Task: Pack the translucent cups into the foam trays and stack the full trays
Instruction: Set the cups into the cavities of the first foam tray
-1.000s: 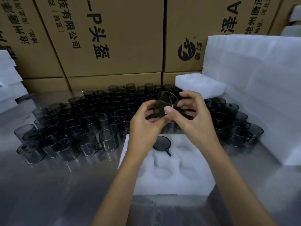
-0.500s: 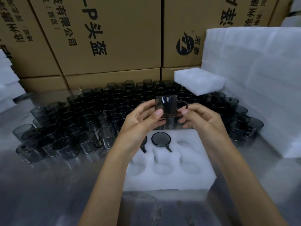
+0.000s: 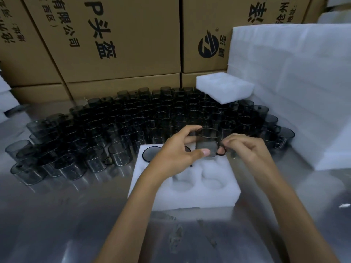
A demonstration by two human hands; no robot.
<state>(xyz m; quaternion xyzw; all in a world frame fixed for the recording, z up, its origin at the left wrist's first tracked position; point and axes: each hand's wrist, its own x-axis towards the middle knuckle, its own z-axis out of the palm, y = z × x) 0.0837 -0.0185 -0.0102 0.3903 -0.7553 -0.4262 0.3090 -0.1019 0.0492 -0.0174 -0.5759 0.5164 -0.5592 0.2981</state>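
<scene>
Both hands hold one translucent cup just above the back of the foam tray on the steel worktop. Left hand wraps the cup body, thumb on the near wall & fingers curled over the far rim; right hand pinches the small dark handle btwn thumb & fingertips, other fingers loosely curled. Step in hand, as I read it: seat this cup in a free pocket at the back of the tray. To do it well: keep the cup level, line its base w/ the round recess and turn the handle into the narrow slot cut beside the recess, then press straight down w/o twisting, since soft foam may tear or grip a tilted rim. Cup stands about upright, long axis near vertical, mouth up, handle pointing to the person's right & slightly toward them. One seated cup shows at the tray's back-left corner, only its dark rim visible; a 2nd seems to sit behind the left hand, mostly hidden. Front pockets look empty. Loose cups crowd the worktop behind, a spare tray rests on them, foam stack at right, cardboard cartons at back
</scene>
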